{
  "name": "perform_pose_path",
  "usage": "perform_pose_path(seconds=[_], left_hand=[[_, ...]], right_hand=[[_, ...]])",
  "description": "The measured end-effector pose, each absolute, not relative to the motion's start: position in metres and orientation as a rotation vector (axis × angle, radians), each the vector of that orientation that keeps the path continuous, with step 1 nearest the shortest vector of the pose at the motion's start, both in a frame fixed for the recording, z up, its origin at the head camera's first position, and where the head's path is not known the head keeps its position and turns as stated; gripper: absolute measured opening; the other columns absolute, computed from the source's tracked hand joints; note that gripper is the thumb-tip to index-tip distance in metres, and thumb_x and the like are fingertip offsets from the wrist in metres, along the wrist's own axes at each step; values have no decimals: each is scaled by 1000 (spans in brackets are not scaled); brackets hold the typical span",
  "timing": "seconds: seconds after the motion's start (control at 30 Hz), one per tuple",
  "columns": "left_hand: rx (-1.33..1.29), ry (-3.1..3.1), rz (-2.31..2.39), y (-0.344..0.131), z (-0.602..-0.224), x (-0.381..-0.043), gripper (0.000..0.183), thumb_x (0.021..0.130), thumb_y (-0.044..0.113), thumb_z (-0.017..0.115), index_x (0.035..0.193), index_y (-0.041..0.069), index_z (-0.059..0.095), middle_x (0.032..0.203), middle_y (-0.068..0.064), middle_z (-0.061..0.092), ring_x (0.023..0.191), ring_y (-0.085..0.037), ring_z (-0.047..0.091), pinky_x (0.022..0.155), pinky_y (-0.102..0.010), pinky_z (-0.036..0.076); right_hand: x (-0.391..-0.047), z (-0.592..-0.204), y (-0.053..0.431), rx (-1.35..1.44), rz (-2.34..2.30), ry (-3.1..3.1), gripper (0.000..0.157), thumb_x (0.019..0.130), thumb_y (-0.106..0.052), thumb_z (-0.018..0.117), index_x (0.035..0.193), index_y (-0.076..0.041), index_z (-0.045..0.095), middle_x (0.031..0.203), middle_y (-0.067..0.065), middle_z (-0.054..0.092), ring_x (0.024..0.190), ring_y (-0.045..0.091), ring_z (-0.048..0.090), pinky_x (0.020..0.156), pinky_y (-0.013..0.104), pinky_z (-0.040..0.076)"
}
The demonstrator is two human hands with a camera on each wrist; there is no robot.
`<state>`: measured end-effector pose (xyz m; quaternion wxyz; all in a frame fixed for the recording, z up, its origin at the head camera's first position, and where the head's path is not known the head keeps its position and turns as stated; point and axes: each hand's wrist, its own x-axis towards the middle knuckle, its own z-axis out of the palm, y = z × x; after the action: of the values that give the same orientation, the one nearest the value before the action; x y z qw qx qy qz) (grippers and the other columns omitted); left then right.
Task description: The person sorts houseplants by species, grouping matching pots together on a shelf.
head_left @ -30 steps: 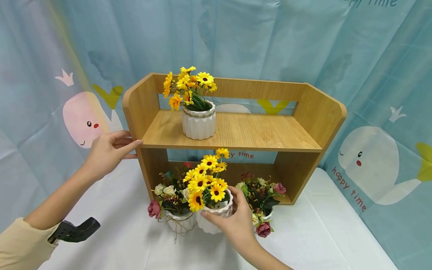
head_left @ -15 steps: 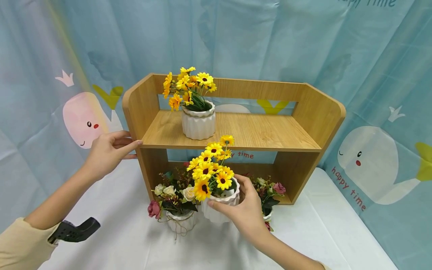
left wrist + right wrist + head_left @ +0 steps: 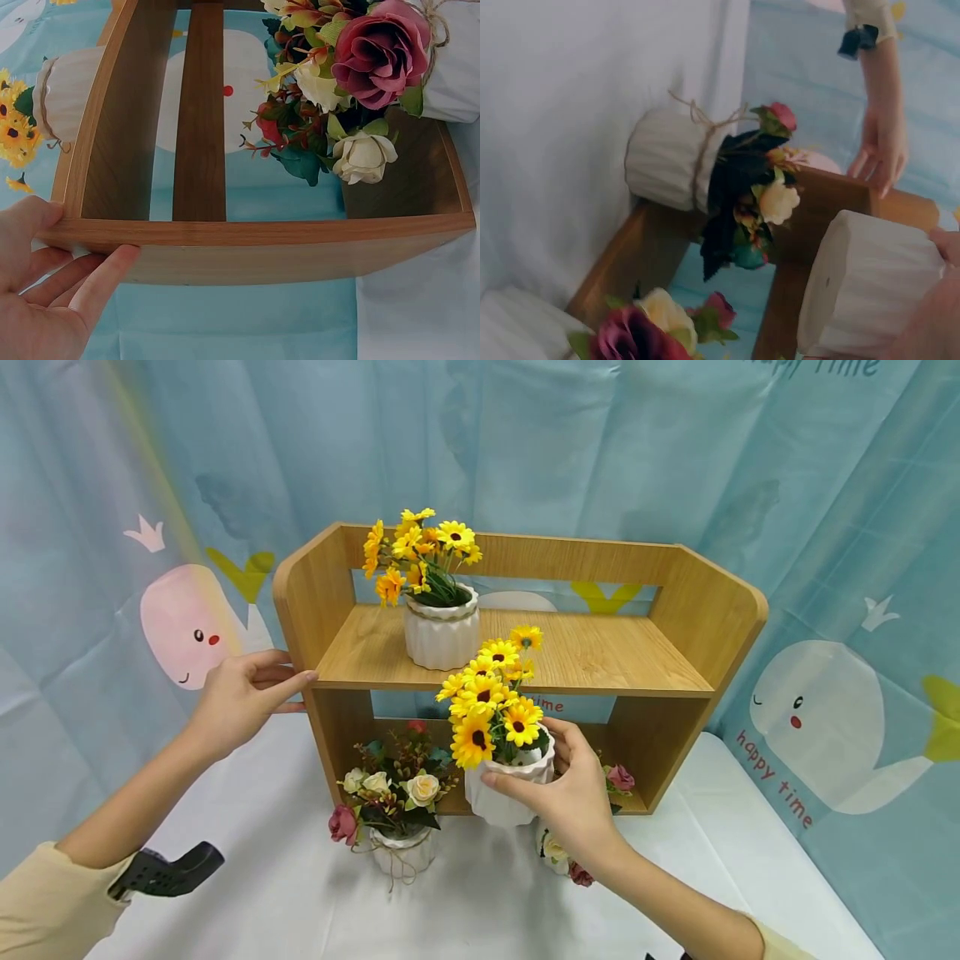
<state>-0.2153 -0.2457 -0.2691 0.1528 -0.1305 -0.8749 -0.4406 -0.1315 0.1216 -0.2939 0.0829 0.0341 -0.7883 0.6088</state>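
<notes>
My right hand (image 3: pixel 577 797) grips a fluted white flowerpot (image 3: pixel 498 800) of yellow sunflowers (image 3: pixel 491 697), thumb in front and fingers round the far right side. The pot hangs raised before the lower opening of a two-tier wooden shelf (image 3: pixel 592 652), its base showing in the right wrist view. At the shelf's left panel, my left hand (image 3: pixel 236 697) holds the edge where the upper board meets it. In the left wrist view its fingers (image 3: pixel 105 277) lie against the panel's outer face. Another white pot of yellow flowers (image 3: pixel 442 631) stands on the upper board's left half.
A rose pot (image 3: pixel 401 853) tied with twine stands on the white cloth at the shelf's lower left. A second rose arrangement (image 3: pixel 555 853) is partly hidden behind my right hand. A blue printed curtain (image 3: pixel 540 443) hangs behind and on both sides.
My right hand has lifted the sunflower pot from between the two rose pots, moving it up and to the right. My left hand stays at the shelf panel.
</notes>
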Motion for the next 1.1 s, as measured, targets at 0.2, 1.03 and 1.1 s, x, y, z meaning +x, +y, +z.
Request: perform_pose_path(seconds=[0.2,1.03,1.1], left_hand=[[-379,-2507,-1258,-246,-269,-215,39,103,18,71,128,-12,66,119,-36,70,81,15,65,66,-18,62],[-366,-2512,-1278,-245,-268,-214,47,104,19,71,135,-15,61,122,-38,67,82,18,63,67,-18,62],[-367,-2512,-1278,-245,-268,-214,47,104,19,71,135,-15,61,123,-38,67,82,18,63,67,-18,62]], right_hand=[[-135,-279,130,123,1836,-2354,88,79,-17,96,151,-6,46,139,12,67,114,25,69,81,22,61],[-151,-216,164,131,1699,-2480,87,88,-26,89,158,-13,40,141,14,67,125,26,64,92,25,59],[-153,-213,167,132,1694,-2477,85,88,-26,89,157,-12,41,140,14,67,124,26,64,91,23,58]])
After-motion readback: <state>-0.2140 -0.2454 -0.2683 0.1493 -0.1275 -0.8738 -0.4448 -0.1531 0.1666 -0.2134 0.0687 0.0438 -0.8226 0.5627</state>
